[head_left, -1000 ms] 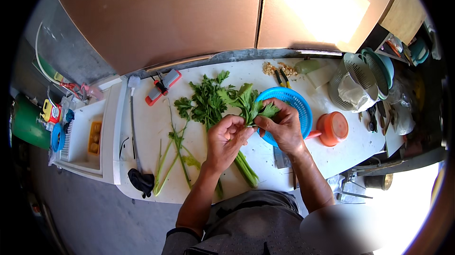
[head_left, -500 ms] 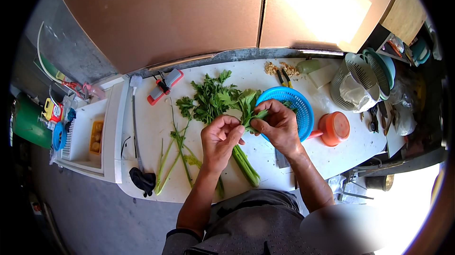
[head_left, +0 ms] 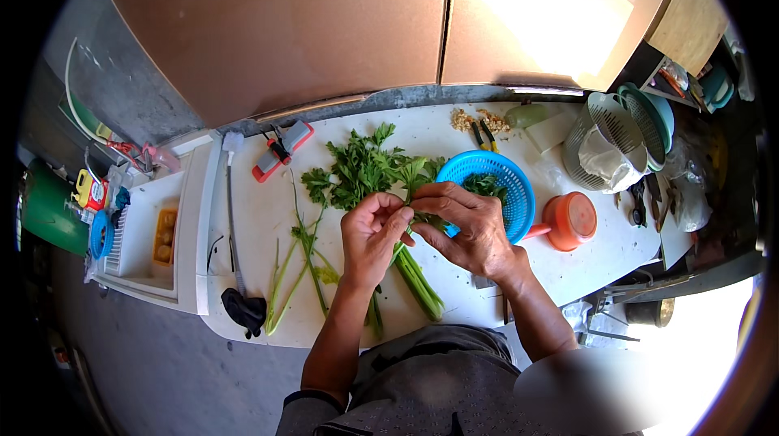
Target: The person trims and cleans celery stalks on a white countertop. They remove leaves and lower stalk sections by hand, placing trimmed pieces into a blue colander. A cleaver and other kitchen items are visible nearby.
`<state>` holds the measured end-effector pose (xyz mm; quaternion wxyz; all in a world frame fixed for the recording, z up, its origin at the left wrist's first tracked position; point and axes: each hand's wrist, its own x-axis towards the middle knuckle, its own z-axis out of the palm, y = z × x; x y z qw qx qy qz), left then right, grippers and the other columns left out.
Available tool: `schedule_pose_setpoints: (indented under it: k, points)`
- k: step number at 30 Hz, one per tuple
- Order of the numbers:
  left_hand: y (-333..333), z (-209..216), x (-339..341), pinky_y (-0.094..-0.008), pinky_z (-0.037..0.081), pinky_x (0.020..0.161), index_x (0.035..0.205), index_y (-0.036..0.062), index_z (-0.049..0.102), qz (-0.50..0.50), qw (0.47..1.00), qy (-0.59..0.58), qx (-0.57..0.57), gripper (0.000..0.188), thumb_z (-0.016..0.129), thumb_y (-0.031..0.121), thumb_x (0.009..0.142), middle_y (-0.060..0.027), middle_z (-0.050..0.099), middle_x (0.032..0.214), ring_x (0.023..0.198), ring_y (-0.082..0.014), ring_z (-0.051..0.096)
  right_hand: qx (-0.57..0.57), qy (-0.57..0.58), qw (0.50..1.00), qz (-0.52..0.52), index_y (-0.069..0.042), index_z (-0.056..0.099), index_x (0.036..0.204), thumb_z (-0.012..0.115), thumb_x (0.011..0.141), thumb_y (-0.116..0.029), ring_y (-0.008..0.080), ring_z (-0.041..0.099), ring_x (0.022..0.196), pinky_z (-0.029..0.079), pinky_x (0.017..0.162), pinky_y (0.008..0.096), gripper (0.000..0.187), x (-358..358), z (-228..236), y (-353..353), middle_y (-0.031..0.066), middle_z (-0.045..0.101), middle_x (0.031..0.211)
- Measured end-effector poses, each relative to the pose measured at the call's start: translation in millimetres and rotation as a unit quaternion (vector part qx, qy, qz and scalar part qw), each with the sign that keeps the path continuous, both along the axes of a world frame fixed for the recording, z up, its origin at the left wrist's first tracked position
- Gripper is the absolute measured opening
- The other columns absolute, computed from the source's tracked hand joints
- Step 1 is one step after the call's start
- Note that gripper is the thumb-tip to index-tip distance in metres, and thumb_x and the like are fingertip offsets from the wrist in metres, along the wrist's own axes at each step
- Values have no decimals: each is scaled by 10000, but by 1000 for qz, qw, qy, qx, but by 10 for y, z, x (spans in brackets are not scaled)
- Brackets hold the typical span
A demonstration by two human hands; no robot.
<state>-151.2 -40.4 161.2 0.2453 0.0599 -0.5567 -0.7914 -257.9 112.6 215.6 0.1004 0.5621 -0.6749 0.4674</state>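
Above the middle of the white table, my left hand [head_left: 375,235] pinches a leafy celery sprig [head_left: 412,175] between thumb and fingers. My right hand [head_left: 469,229] meets it there, its thumb and forefinger closed on the same sprig; the exact grip is partly hidden behind the fingers. Under my hands lies a celery bunch, its leaves [head_left: 357,162] pointing away and its thick green stalks [head_left: 420,283] toward me. Just beyond my right hand stands a blue plastic basket [head_left: 526,193] holding some picked leaves [head_left: 485,184]. Thin loose stems [head_left: 284,286] lie to the left.
An orange dipper [head_left: 571,219] rests right of the basket. Behind are yellow-handled pliers [head_left: 488,137] and small pale bits [head_left: 464,120]. Pale green baskets [head_left: 600,124] stand at right. A red-grey tool [head_left: 281,150], black cloth [head_left: 243,311] and white sink [head_left: 188,274] are left.
My right hand has turned over and moved slightly left, closer to my left hand, its back now facing up. More leaves in the blue basket are uncovered.
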Motion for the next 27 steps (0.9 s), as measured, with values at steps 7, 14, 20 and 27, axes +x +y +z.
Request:
schedule_pose_setpoints:
  k: [7, 14, 20, 27]
  points:
    - [-29, -53, 18, -293, 613, 642, 1031, -47, 653, -31, 999, 1, 12, 124, 702, 63, 998, -38, 654, 851, 677, -76, 589, 29, 11, 999, -14, -55, 722, 1069, 806, 844, -90, 304, 710, 758, 573, 625, 390, 243, -10, -130, -19, 100, 711, 980]
    - [-27, -48, 33, -345, 639, 745, 1017, -53, 661, -26, 999, 1, 22, 76, 691, 12, 990, -60, 663, 855, 722, -112, 621, 53, 3, 998, -18, -13, 719, 1079, 817, 849, -75, 307, 717, 756, 579, 635, 387, 257, 30, -124, -11, 123, 704, 936]
    - [-57, -69, 17, -340, 638, 719, 991, -46, 665, -39, 998, -30, 25, 66, 702, 7, 981, -61, 665, 840, 710, -107, 629, 80, 53, 995, -12, -42, 677, 979, 760, 869, -134, 308, 663, 771, 538, 625, 424, 165, -19, -104, -25, 104, 623, 855]
    - [-16, -35, -10, -219, 492, 525, 942, -18, 659, -29, 996, -63, -55, 82, 707, 31, 987, -5, 643, 772, 585, -51, 567, 108, 72, 991, -15, -52, 630, 887, 713, 832, -93, 298, 643, 753, 529, 614, 424, 107, -55, -152, -4, 96, 582, 804]
